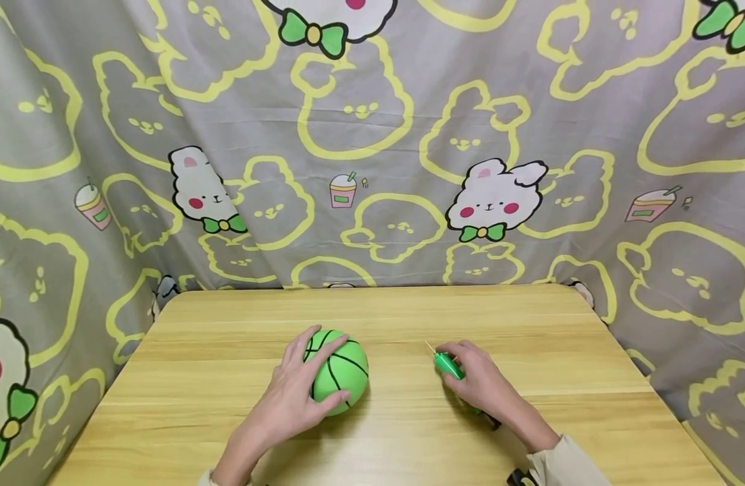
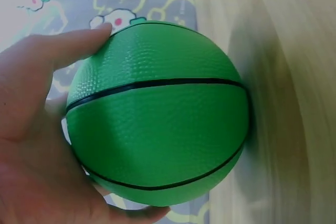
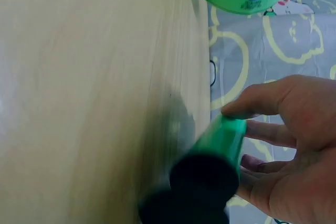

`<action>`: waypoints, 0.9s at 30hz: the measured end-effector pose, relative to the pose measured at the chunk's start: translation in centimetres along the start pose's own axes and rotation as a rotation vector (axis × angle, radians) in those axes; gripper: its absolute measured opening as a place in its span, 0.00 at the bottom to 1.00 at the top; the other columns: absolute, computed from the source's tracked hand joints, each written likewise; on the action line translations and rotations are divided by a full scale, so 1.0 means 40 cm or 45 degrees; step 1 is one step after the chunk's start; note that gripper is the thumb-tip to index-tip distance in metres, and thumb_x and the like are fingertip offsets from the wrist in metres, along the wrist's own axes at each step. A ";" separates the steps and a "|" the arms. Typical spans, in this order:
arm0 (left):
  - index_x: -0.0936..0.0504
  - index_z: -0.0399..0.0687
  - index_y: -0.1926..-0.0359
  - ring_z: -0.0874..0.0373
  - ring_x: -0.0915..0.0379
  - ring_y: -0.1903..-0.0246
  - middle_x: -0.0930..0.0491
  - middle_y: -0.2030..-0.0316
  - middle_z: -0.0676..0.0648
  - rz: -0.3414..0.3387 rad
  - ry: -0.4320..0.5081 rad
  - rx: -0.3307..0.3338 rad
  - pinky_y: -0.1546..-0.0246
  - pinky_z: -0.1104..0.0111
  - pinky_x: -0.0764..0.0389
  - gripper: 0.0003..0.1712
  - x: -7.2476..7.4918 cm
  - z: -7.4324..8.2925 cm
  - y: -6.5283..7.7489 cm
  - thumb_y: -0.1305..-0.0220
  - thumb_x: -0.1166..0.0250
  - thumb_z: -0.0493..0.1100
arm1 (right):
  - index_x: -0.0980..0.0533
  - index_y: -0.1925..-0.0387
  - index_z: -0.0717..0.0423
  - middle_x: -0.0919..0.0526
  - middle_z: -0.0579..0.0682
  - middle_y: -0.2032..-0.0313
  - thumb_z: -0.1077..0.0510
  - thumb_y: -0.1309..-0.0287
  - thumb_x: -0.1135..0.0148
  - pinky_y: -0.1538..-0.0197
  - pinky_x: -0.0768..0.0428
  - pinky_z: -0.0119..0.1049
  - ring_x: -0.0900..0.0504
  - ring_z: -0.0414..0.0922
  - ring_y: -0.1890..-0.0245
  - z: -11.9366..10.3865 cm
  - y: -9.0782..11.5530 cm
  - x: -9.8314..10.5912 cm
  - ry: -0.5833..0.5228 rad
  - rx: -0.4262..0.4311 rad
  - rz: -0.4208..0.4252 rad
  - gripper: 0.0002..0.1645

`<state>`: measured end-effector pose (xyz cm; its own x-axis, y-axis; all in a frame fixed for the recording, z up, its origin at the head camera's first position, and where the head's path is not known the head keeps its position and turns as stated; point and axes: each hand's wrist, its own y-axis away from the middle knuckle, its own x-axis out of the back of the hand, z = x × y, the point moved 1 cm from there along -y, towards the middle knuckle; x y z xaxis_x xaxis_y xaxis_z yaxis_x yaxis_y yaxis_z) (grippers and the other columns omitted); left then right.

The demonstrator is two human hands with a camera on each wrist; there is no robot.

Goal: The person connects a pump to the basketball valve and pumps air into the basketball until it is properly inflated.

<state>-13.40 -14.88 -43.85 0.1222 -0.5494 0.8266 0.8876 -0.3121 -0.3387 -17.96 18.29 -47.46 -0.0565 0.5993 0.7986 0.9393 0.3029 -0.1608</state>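
Observation:
A small green basketball [image 1: 343,372] with black seam lines rests on the wooden table, left of centre. My left hand [image 1: 289,393] holds it from the left side, fingers over the far top and thumb round the near side. To the right, my right hand [image 1: 480,379] grips a green ball pump [image 1: 448,365] just over the table. A thin needle [image 1: 430,347] sticks out of the pump's far end, pointing forward and left towards the ball's side. In the right wrist view, thumb and fingers pinch the green barrel [image 3: 223,139], and its black end [image 3: 202,179] faces the camera.
The light wooden table [image 1: 403,310] has rounded far corners. A grey curtain [image 1: 372,162] with yellow outlines and cartoon rabbits hangs behind the table and along both sides. Wood surface lies between the two hands.

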 end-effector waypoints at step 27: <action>0.36 0.65 0.26 0.38 0.41 0.32 0.43 0.27 0.39 -0.016 0.268 0.151 0.54 0.41 0.21 0.53 -0.008 -0.022 0.007 0.50 0.21 0.64 | 0.21 0.41 0.53 0.19 0.46 0.63 0.63 0.46 0.29 0.66 0.22 0.38 0.21 0.40 0.65 0.019 0.045 0.014 0.087 -0.139 0.001 0.29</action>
<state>-13.58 -15.47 -44.59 0.0267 -0.6994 0.7142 0.9359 -0.2336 -0.2637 -16.55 19.75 -47.75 -0.0365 0.5465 0.8367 0.9709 0.2176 -0.0999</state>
